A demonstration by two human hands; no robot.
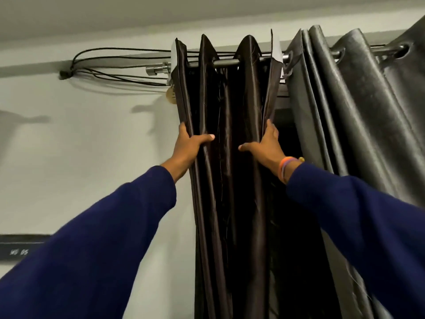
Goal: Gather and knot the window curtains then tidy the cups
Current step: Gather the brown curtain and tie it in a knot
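While the dark brown curtain [230, 139] hangs bunched at the left end of the rod [226, 62], the left hand [187, 143] grasps its left edge and the right hand [266, 143] its right. Advice: press folds together evenly before knotting.

A metal curtain rod [226, 62] ran along the top of the wall, ending at the left in a silver cap [154, 70]. Black cables [119, 51] looped from a dark wall clip [65, 74] toward the rod. A small round tan tag [171, 95] hung below the rod's bracket. The wall [92, 139] was pale, and low at the left sat a dark strip [23, 248] with faint white lettering too blurred to read
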